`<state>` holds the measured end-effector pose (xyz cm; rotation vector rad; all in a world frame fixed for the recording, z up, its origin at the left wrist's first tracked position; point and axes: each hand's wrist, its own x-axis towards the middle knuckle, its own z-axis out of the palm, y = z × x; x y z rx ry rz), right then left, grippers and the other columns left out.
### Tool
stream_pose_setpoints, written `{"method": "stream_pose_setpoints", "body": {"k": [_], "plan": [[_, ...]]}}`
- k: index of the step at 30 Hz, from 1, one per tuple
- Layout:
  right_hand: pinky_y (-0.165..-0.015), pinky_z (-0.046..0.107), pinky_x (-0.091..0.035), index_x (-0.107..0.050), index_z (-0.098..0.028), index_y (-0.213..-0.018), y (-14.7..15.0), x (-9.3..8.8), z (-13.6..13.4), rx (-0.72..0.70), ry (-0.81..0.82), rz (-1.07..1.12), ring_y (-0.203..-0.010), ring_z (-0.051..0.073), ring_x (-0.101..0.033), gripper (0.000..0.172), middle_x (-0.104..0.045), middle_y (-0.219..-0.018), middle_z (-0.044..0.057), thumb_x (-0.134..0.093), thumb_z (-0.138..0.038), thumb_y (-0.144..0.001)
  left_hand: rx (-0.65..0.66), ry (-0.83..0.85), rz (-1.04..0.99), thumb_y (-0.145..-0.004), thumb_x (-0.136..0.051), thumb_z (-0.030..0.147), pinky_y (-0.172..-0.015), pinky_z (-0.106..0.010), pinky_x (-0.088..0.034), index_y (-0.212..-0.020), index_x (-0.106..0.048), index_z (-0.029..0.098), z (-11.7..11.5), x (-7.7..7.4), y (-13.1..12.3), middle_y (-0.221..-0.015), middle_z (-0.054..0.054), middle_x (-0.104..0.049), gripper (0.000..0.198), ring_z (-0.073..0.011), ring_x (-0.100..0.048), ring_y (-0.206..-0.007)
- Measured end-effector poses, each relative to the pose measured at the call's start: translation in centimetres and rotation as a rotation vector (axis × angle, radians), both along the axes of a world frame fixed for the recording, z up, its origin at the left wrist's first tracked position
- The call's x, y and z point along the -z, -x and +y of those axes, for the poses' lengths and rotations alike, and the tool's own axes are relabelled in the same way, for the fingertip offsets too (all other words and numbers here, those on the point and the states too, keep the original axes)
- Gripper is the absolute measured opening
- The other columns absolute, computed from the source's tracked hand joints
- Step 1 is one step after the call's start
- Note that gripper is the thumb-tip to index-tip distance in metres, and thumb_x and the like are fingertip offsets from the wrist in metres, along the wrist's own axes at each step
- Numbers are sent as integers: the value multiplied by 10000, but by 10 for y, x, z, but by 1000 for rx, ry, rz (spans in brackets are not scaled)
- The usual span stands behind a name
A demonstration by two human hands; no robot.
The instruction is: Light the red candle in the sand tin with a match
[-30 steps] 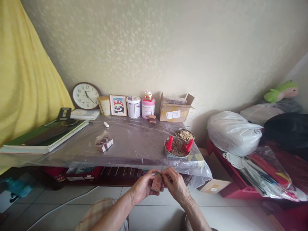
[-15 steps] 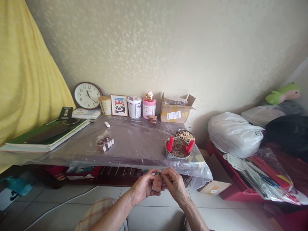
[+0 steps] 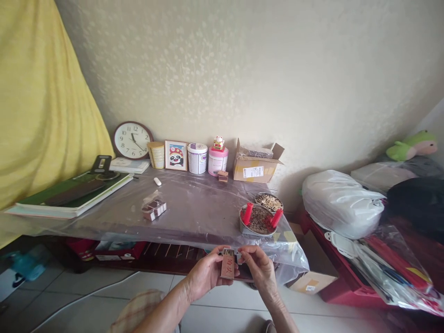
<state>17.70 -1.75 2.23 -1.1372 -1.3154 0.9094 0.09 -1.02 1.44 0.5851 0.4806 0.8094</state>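
One matchbox (image 3: 227, 266), far end open, clasped between thumb and fingers of the left hand (image 3: 205, 274); right hand (image 3: 259, 266) just right of that grip, fingertips bunched, whether on anything cannot tell. Beyond the grip, rightward, tin (image 3: 248, 230) of brown grains; leftward, cluster of small boxes (image 3: 154, 210).

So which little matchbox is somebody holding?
The matchbox in the left hand, its top end open. Others sit on the table: a group toward the left, and a small stack by the pink tub.
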Motion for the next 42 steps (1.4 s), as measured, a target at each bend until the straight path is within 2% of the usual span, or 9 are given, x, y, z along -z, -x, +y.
{"method": "stream_pose_setpoints", "body": {"k": [4,6,10,15,19,24,31,37,42], "plan": [[-572,255,-533,-665,-182,-834,0,10,1,-32,-25,-85,-579,153,-638,277,-694,-722,36,-645,-458,-811,-4,6,-47,-849,-471,195,-725,-358,-465,-1111,-449,243,-2,2,-2,-951,-84,-747,266,-231,-704,-889],[-613,260,-538,-662,-185,-857,-2,12,3,5,-38,-112,-599,154,-642,271,-692,-713,30,-630,-453,-826,-15,10,-71,-852,-469,194,-759,-368,-460,-1116,-439,248,-2,2,-2,-951,-85,-747,271,-245,-697,-942],[-718,285,-549,-627,-195,-859,-4,9,4,59,-56,-85,-690,172,-684,308,-721,-852,58,-604,-501,-830,-43,22,-118,-852,-457,182,-805,-384,-446,-1126,-433,252,1,1,-1,-938,-78,-748,283,-260,-694,-978],[-794,297,-553,-630,-202,-966,-2,3,-2,-24,-43,-222,-905,223,-685,339,-714,-960,78,-582,-512,-839,-69,22,-169,-861,-454,188,-798,-383,-446,-1129,-456,252,3,0,0,-945,-74,-746,275,-239,-702,-936],[-934,320,-508,-607,-223,-1150,-2,1,-5,-68,-125,-439,-1101,250,-622,419,-668,-1162,84,-634,-467,-811,-72,-7,-209,-861,-433,197,-790,-384,-444,-1105,-480,244,3,-2,0,-925,-86,-742,253,-224,-699,-898],[-978,311,-484,-520,-271,-1290,-6,5,-1,-183,-244,-532,-1194,254,-570,529,-617,-1279,58,-662,-433,-807,-56,-45,-225,-838,-431,199,-732,-350,-436,-1081,-506,223,3,-3,-1,-868,-94,-741,256,-246,-699,-894],[-972,301,-491,-540,-256,-1286,-12,19,9,-224,-313,-542,-1188,259,-579,527,-627,-1270,73,-661,-446,-809,-31,-67,-232,-827,-421,216,-704,-338,-419,-1083,-529,205,4,0,-4,-861,-102,-743,278,-267,-700,-889],[-959,323,-498,-598,-257,-1212,-4,36,8,-57,-306,-404,-1125,271,-618,558,-668,-1197,71,-647,-581,-761,0,-52,-241,-817,-431,228,-717,-355,-418,-1045,-556,212,5,1,-4,-852,-92,-737,261,-249,-696,-858],[-907,335,-520,-625,-260,-1166,-1,38,8,-38,-294,-326,-1078,286,-637,553,-687,-1145,73,-673,-593,-726,-1,-35,-246,-817,-441,243,-720,-351,-419,-1021,-582,199,4,1,-4,-850,-93,-731,251,-224,-689,-826]]}}
